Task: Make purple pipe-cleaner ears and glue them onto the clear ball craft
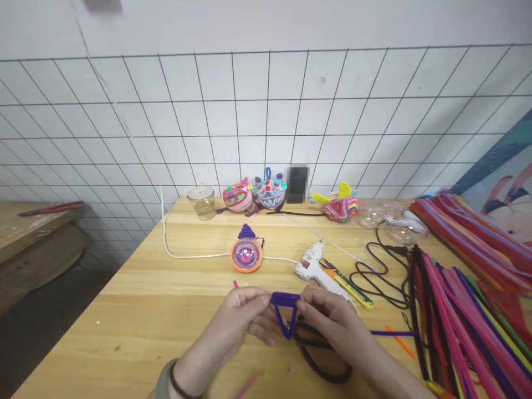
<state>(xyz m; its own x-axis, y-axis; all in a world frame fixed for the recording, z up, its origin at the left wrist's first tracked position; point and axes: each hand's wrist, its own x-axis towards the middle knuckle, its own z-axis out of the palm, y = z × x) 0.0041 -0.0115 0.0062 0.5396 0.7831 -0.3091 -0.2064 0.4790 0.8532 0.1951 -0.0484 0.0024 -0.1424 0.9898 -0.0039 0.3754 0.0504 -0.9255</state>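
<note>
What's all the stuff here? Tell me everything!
purple triangle: 1, purple, front centre
glue gun: 1, white, centre
slim tools: at least 2, green and yellow, beside glue gun
rimmed disc: 1, orange and purple, left of centre
decorated balls: 3, multicoloured, back
lidded cup: 1, clear, back left
phone-like slab: 1, dark, back
clear balls: several, clear, back right
white gadget: 1, white, back right
cords: at least 2, black and white, middle
fuzzy-stick piles: 2, many colours, right
loose sticks: at least 3, orange, purple, pink, front
tables: 2, light brown, below and left
tiled wall: 1, white, behind
poster: 1, multicoloured, right edge
left hand: 1, triangle's left end
right hand: 1, triangle's right end
</note>
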